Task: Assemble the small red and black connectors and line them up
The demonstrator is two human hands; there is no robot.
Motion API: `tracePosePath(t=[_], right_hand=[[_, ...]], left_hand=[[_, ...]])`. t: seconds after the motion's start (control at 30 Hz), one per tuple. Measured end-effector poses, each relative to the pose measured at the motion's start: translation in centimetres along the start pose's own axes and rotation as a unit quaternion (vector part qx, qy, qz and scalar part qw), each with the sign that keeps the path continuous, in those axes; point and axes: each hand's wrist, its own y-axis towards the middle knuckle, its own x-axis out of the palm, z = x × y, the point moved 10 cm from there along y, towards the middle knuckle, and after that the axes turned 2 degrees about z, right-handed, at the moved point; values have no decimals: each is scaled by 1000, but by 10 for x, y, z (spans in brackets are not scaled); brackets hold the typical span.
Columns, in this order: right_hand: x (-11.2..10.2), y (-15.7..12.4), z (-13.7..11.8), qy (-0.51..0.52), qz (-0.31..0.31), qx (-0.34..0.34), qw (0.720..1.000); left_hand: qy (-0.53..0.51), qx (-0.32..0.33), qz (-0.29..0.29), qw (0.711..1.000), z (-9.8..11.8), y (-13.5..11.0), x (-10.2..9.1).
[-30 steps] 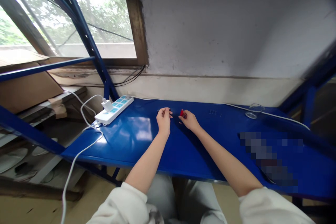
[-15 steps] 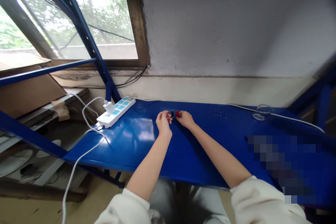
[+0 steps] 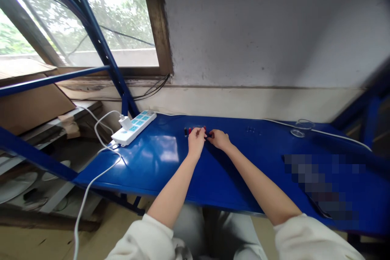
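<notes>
On the blue table [image 3: 152, 170], a small black cylinder [image 3: 185, 132] stands upright at the left of my left hand [image 3: 196, 141]. Beside it is a small red cylinder [image 3: 189, 131], partly covered by that hand. My left fingers are pinched together, and what they hold is hidden. Just behind those fingertips shows another small red piece [image 3: 204, 128]; I cannot tell whether it is touched. My right hand [image 3: 220, 139] is close by on the right with its fingers curled closed. Something small and dark is at its fingertips, too small to name.
A white power strip [image 3: 134, 128] with a plugged-in adapter lies at the table's left, its cable hanging over the edge. Tiny clear pieces [image 3: 251, 129] lie right of my hands. Farther right are a clear round container [image 3: 297, 133] and a blurred dark object [image 3: 317, 187].
My left hand has shifted slightly right, so the black and red cylinders now show on its left side. The right hand stays close to it, its fingertips no longer at the upright red piece.
</notes>
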Motion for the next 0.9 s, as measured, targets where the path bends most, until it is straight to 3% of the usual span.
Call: tracePosePath(t=[0.07,0.17,0.3,0.47,0.73,0.9], right_hand=[[-6,-8,9,9,5,4,1000],[-16,-21,25,42,25,12,999],[-28,-35,39,84,76,-1,994],[-42,-44,35,84,151,-41,984],[-43,-47,22,79,175,-87,977],[-45,-48,19,89,185,-109,973]], left_hand=[[116,59,-38,991,9,-6,10],[276,162,-86,944,24,-20,26],[370,234,-147,887,33,-36,43],[394,240,-164,872,30,-38,46],[424,222,-173,861,19,-36,48],[446,189,-132,865,11,-27,39]])
